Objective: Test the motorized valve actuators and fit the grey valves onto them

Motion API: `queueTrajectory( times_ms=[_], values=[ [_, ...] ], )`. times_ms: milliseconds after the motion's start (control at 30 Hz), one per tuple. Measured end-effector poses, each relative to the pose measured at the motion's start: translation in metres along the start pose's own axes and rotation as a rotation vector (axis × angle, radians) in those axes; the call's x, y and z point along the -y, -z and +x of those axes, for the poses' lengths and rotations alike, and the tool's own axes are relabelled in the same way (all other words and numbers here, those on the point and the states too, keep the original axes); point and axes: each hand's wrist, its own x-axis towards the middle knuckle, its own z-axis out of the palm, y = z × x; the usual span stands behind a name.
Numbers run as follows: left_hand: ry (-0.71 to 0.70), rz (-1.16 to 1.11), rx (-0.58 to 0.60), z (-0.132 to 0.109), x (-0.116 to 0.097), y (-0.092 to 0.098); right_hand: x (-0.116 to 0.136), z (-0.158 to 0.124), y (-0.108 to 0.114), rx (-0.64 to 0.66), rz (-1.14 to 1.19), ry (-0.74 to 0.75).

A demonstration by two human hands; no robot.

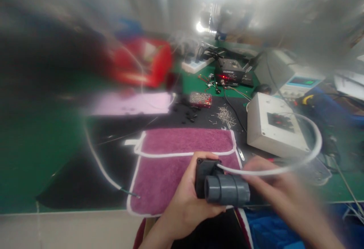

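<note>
My left hand (187,199) is wrapped around a small black and grey cylindrical part (220,184), holding it above the near edge of a purple towel (176,154). A white tube (284,167) runs out of the top of the part and loops to the right. My right hand (273,184) is smeared by motion; it sits against the right end of the part and along the tube, with its fingers unclear.
A white box-shaped device (270,127) stands right of the towel. Loose metal pins (226,115) and a small tray of parts (200,99) lie behind it. A red bin (142,65), a power strip (196,65) and a black electronic unit (231,72) stand further back.
</note>
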Motion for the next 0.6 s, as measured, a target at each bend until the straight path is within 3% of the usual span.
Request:
queueTrajectory(
  times_ms=[100,200,500,600],
  values=[
    [-0.005,0.099,0.134,-0.002,-0.005,-0.002,0.018,0.003,0.009,0.124,0.303,-0.129],
    [-0.008,0.152,0.182,-0.002,-0.009,-0.003,0.021,0.007,0.008,0.252,0.444,-0.198],
    [0.011,0.117,0.212,0.000,-0.010,-0.005,0.020,0.015,0.010,0.273,0.333,-0.103],
    [0.001,0.106,0.265,0.000,-0.011,-0.004,0.015,0.021,0.010,0.380,0.414,-0.185]
  ],
)
